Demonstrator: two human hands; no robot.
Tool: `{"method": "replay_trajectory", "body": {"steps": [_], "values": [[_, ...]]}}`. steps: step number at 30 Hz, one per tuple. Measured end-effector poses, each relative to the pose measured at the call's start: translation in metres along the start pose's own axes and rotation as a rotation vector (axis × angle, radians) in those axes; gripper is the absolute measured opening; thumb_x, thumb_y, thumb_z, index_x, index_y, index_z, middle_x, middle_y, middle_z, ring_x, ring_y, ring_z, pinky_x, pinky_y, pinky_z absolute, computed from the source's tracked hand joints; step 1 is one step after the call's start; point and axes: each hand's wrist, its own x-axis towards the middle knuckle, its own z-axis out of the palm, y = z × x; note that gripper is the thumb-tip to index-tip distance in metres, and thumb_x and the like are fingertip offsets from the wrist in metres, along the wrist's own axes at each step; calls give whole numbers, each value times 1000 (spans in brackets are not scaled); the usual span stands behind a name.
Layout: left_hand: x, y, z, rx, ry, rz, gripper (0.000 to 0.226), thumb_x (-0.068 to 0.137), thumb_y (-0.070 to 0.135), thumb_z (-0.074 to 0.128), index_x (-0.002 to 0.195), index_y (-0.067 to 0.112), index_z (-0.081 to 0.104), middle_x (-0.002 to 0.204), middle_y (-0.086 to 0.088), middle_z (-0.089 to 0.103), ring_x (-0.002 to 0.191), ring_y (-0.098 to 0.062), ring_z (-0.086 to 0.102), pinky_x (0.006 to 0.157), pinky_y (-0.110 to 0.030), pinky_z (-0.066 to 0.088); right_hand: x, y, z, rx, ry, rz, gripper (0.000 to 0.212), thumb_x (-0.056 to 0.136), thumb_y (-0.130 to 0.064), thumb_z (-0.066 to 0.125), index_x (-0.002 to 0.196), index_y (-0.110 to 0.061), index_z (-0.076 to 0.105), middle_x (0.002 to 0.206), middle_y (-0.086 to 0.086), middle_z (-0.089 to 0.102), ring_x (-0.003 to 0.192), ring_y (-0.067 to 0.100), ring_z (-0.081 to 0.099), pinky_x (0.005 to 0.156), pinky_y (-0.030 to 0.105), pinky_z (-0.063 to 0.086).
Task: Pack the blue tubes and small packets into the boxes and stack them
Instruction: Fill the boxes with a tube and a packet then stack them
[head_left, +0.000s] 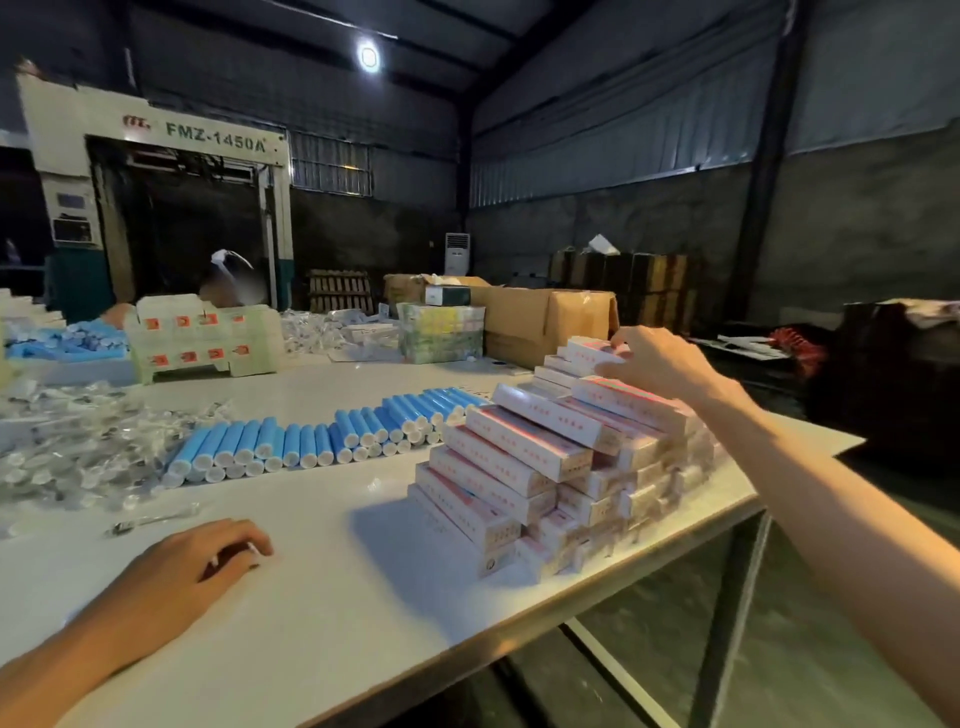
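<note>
Boxes (524, 457), white and red, lie stacked in a stepped pile at the right edge of the counter (337, 613). They are too many to count surely, and all are closed. The right grip (660, 358) is curled on the end of the topmost box (589, 354). The left grip (208, 566) rests palm down on the counter, fingers loosely bent, holding nothing. Several dozen blue tubes (322, 436) lie in a double row beside a heap of clear packets (78, 447). One lone packet (150, 519) lies apart.

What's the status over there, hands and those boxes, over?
Right hand grips top box on the stack. Left hand rests on table, holding nothing. Blue tubes lie unpacked beside stack. Nothing in the way.
</note>
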Motion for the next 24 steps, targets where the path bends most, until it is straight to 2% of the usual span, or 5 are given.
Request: {"method": "replay_trajectory", "body": {"steps": [8, 12, 15, 19, 24], "values": [[2, -8, 6, 34, 18, -16, 24, 99, 36, 69, 114, 55, 65, 112, 37, 66, 89, 13, 63, 67, -17, 52, 3, 32, 22, -178, -57, 65, 40, 97, -54, 53, 122, -24, 61, 90, -5, 61, 71, 12, 55, 52, 28, 33], [1, 4, -2, 20, -8, -23, 27, 101, 33, 68, 114, 56, 64, 114, 36, 66, 97, 13, 61, 73, -10, 49, 2, 17, 6, -283, -14, 9, 46, 99, -63, 51, 119, -23, 61, 105, 1, 63, 87, 19, 57, 75, 38, 42], [0, 15, -7, -3, -30, -15, 30, 101, 28, 69, 111, 56, 64, 111, 35, 67, 95, 12, 62, 73, -4, 44, -2, -37, -4, -82, 67, -108, 36, 103, -52, 54, 114, -19, 64, 102, 0, 65, 80, 12, 58, 71, 32, 48], [1, 27, -13, 4, -31, -48, 29, 102, 24, 68, 98, 52, 69, 107, 36, 67, 95, 10, 62, 75, -17, 48, -10, -148, -2, 202, 103, -297, 19, 104, -35, 55, 98, -22, 67, 91, -4, 67, 68, 5, 58, 53, 27, 44], [4, 36, -26, 8, -111, -59, 21, 107, 34, 55, 97, 51, 63, 99, 26, 70, 90, 5, 62, 82, -25, 51, -38, -282, 34, 516, 31, -491, 24, 104, -27, 53, 95, -12, 71, 88, 5, 73, 77, 24, 69, 71, 45, 61]]}}
